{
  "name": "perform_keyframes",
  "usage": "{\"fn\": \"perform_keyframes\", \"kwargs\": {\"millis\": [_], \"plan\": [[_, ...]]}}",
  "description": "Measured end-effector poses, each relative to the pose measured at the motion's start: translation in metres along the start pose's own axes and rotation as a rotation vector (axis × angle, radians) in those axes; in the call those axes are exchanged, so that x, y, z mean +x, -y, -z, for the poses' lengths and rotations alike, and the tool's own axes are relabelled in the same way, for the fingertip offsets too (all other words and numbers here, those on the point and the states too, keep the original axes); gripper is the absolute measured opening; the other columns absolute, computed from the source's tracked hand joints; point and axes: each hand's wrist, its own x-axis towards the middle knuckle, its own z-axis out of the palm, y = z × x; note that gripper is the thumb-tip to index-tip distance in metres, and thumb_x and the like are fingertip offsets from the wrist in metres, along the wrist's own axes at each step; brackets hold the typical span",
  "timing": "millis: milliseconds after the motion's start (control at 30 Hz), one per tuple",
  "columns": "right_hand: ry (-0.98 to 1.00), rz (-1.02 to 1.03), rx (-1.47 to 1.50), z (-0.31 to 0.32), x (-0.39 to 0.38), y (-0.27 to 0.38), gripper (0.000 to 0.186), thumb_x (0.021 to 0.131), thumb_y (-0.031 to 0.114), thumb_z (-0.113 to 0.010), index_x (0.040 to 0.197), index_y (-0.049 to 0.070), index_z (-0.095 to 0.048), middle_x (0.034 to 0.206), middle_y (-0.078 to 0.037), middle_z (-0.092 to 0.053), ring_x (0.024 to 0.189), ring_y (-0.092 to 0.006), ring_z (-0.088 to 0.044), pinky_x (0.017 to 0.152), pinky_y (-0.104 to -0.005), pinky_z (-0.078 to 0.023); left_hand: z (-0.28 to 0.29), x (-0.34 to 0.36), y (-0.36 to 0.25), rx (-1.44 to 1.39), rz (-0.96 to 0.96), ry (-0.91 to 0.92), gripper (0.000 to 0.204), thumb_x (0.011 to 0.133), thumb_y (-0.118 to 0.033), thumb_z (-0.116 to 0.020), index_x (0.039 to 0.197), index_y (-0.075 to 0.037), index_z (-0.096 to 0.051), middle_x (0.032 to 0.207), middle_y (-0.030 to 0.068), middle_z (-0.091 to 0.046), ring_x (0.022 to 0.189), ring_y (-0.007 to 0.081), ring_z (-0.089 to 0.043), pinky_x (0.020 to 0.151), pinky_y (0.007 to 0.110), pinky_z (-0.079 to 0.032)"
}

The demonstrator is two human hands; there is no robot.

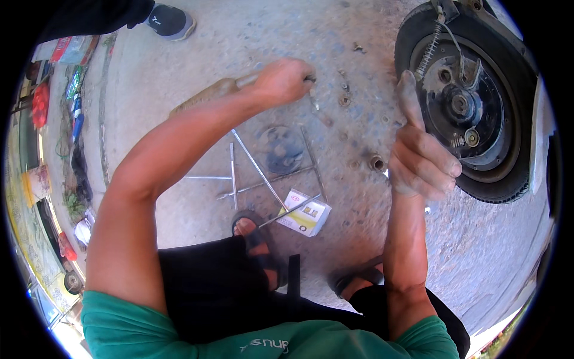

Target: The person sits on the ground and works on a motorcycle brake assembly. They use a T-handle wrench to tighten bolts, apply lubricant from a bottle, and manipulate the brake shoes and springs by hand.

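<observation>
My left hand (284, 82) is closed above the ground, ahead of me. A small dark end shows at its knuckles and a blurred piece below them, too unclear to name. My right hand (423, 157) is beside a black-tyred wheel (408, 45), fingers curled and thumb stretched up along the tyre's near side. Anything inside those fingers is hidden. The wheel carries a dark brake plate (493, 116) with a central axle nut (460, 105), a coil spring (429, 54) and a cable. Behind my left forearm lies a long brownish object (206, 94), partly covered.
Several metal rods (257, 167), some T-shaped, lie between my feet and left hand, near a dark round patch (282, 149). A white and yellow box (305, 213) lies under one rod. Small metal parts (376, 163) are scattered leftward of the wheel. Another person's shoe (171, 23) is at far left.
</observation>
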Motion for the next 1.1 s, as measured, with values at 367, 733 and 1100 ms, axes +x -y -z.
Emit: {"fn": "perform_keyframes", "kwargs": {"millis": [367, 733, 1100], "plan": [[-0.006, 0.291, 0.164, -0.002, -0.018, -0.015, 0.09, 0.09, -0.004, -0.057, 0.159, 0.002, 0.0, 0.069, -0.023, -0.063, 0.044, -0.0233, -0.063, 0.039, -0.0393, -0.056, -0.032, 0.044, -0.022, 0.017, 0.038, 0.056, 0.019, 0.084, -0.02, -0.062, 0.096, -0.008, -0.071, 0.1, 0.018, -0.07, 0.097, 0.0399, -0.066, 0.081, 0.052, -0.053], [-0.043, 0.295, 0.13, -0.009, -0.023, -0.009, 0.09, 0.091, -0.002, -0.058, 0.159, 0.002, 0.001, 0.068, -0.021, -0.063, 0.043, -0.0211, -0.062, 0.039, -0.0374, -0.055, -0.037, 0.049, -0.023, 0.079, -0.106, -0.034, 0.018, 0.083, -0.017, -0.067, 0.099, -0.008, -0.068, 0.097, 0.0156, -0.063, 0.101, 0.0369, -0.062, 0.082, 0.049, -0.051], [0.038, 0.185, 0.064, 0.001, -0.025, 0.001, 0.095, 0.096, 0.009, -0.062, 0.16, 0.008, 0.01, 0.074, -0.019, -0.068, 0.05, -0.0245, -0.066, 0.047, -0.0394, -0.059, 0.061, -0.004, 0.024, 0.255, 0.092, -0.011, 0.042, 0.08, -0.028, -0.073, 0.117, -0.008, -0.066, 0.112, 0.0135, -0.064, 0.11, 0.0344, -0.06, 0.092, 0.045, -0.049]]}}
